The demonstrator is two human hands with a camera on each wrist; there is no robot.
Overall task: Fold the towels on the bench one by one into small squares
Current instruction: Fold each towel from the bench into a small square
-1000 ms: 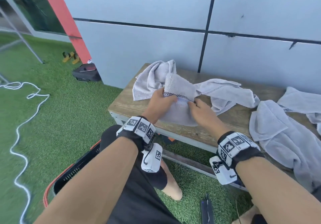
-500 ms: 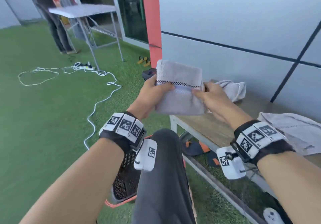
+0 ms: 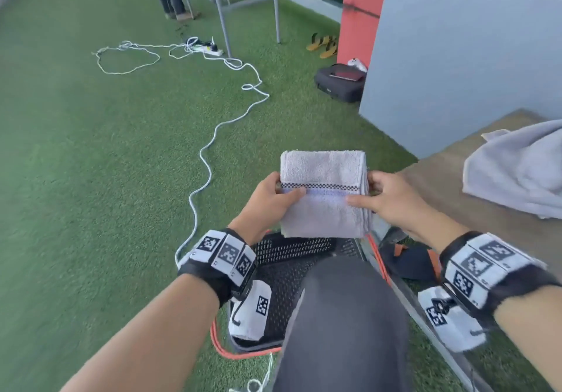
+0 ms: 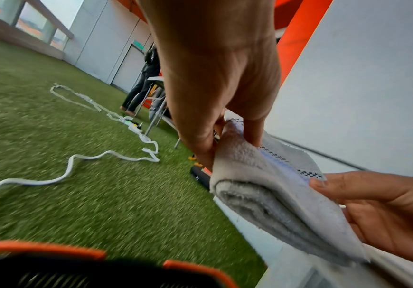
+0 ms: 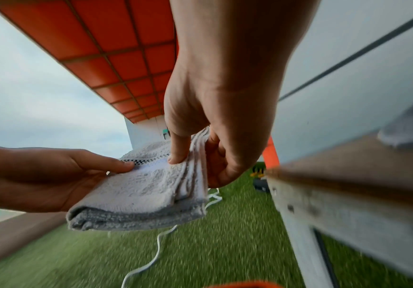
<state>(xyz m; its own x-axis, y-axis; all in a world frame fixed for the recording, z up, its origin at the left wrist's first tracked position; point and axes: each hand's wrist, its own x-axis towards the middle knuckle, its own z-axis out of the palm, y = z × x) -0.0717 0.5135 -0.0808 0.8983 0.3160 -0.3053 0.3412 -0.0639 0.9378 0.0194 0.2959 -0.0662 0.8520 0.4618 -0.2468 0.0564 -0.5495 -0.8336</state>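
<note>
You hold the folded towel in the air between both hands, off the counter and above the black basket. Your left hand pinches its left edge, thumb on top; your right hand pinches the layered right edge. The checked stripe runs left to right. Open grass lies left; an unfolded towel lies on the counter at right.

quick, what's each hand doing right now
Left hand: grips the folded towel's left edge.
Right hand: pinches its right edge.
</note>
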